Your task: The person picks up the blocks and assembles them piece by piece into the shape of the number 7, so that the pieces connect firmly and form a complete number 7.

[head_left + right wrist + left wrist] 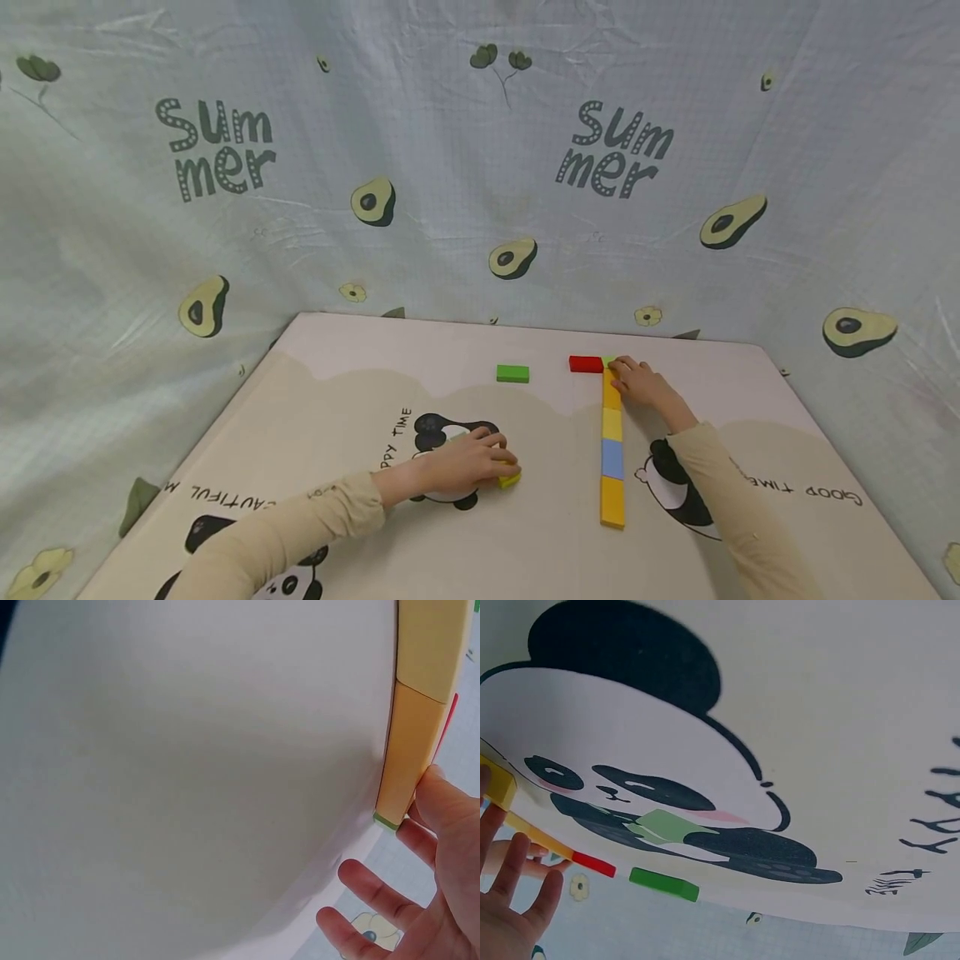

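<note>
My left hand (467,463) grips a yellow block (509,480) over the table, left of a column of blocks. In the left wrist view the yellow block (498,784) shows beside the fingers. At the column's far end, my right hand (643,386) touches a green block (608,362) and the adjoining orange block (611,392); its other fingers extend loosely in the right wrist view. Nearer along the column lie a pale yellow block (612,424), a blue block (612,458) and another orange block (612,502). Left of the far end, a red block (586,364) touches the green one.
A separate green block (513,373) lies farther left, apart from the red one. Panda drawings and lettering cover the table mat (330,400). Behind the table's far edge hangs a curtain (435,133) printed with avocados.
</note>
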Available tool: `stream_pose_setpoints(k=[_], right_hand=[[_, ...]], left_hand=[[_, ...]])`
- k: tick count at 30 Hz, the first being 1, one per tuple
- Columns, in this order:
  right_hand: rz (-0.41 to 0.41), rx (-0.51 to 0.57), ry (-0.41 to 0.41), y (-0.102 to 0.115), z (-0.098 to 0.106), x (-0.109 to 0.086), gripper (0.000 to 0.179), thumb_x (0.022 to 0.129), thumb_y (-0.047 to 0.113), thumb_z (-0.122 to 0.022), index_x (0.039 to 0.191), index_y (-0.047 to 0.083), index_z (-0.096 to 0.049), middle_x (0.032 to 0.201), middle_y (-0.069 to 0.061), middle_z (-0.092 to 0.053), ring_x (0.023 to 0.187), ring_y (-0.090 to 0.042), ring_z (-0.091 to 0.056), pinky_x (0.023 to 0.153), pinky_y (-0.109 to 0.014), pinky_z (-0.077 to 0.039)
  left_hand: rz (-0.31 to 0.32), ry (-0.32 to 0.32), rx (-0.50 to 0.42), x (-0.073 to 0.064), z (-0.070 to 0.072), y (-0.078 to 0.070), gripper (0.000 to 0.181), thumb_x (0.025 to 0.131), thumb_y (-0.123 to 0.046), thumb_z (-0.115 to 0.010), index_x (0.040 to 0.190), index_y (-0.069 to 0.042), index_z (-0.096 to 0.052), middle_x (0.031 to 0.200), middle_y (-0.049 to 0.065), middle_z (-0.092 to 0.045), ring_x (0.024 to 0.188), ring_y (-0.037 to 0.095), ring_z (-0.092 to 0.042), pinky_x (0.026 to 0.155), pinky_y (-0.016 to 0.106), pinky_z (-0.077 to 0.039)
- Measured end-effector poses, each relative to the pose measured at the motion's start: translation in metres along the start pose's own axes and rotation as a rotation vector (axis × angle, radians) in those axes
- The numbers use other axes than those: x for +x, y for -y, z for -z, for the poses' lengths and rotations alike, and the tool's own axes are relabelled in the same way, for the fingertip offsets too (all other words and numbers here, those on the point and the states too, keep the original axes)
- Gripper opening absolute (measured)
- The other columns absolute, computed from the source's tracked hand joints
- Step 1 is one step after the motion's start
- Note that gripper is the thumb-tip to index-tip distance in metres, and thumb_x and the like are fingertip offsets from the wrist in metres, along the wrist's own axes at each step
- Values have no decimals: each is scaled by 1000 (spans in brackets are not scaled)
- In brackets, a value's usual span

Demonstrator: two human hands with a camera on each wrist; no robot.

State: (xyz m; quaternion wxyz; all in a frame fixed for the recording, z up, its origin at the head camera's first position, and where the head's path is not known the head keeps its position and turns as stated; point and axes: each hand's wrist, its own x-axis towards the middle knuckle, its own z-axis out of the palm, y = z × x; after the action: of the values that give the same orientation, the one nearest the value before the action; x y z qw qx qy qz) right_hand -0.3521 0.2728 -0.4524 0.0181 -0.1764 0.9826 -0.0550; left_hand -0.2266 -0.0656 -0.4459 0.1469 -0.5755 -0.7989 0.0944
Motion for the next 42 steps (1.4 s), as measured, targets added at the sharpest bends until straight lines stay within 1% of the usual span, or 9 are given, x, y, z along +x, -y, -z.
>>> stream_pose_setpoints(k=[4,8,14,21,30,37,42], right_hand=[[-9,-2,8,-1,-2,-1,40,92,22,-46,125,-1,-43,129,-21,-40,104,-43,-45,82,-56,-43],[-13,-5,6,-1,-2,-1,40,92,22,-46,126,0,-43,129,-21,-40,104,-43,-45,82,-55,-43],[-7,-5,-2,0,0,0,39,92,22,-46,125,0,-43,128,-21,-40,103,-43,-45,80,-55,-44],[-2,-11,-6,-1,0,0,39,92,21,-46,125,0,-43,128,-21,-40,102,-43,-46,79,-55,-45],[-5,0,-4,-2,-2,0,40,92,21,-46,126,0,-43,129,-21,-40,103,-43,-45,82,-55,-44],[6,17,10,-1,-2,-1,39,92,22,-46,124,-1,-43,127,-22,-41,102,-43,-45,80,-55,-44],[-1,12,0,-2,-1,0,39,93,21,-45,125,-1,-43,128,-21,-40,102,-43,-45,80,-55,-45]], left_hand=[[-12,-15,21,0,-1,0,27,86,-28,-57,113,-28,-56,112,-13,-59,101,11,-49,81,26,-39],[-19,-26,61,-1,-1,0,26,86,-29,-56,112,-30,-56,113,-12,-58,102,11,-49,80,25,-39],[-20,-31,100,0,-4,0,26,86,-32,-56,112,-31,-55,114,-12,-56,103,11,-47,80,25,-37],[-25,-27,111,0,-5,0,26,87,-31,-55,113,-32,-55,111,-13,-56,101,10,-47,81,25,-37],[-27,-15,114,0,-5,0,26,87,-32,-55,113,-33,-55,110,-14,-57,100,9,-47,82,24,-37],[-20,-11,81,1,-5,0,24,88,-30,-54,112,-31,-56,109,-13,-58,101,9,-48,83,25,-39],[-20,-10,69,2,-4,1,24,88,-29,-54,111,-30,-55,108,-13,-58,100,9,-47,82,25,-38]])
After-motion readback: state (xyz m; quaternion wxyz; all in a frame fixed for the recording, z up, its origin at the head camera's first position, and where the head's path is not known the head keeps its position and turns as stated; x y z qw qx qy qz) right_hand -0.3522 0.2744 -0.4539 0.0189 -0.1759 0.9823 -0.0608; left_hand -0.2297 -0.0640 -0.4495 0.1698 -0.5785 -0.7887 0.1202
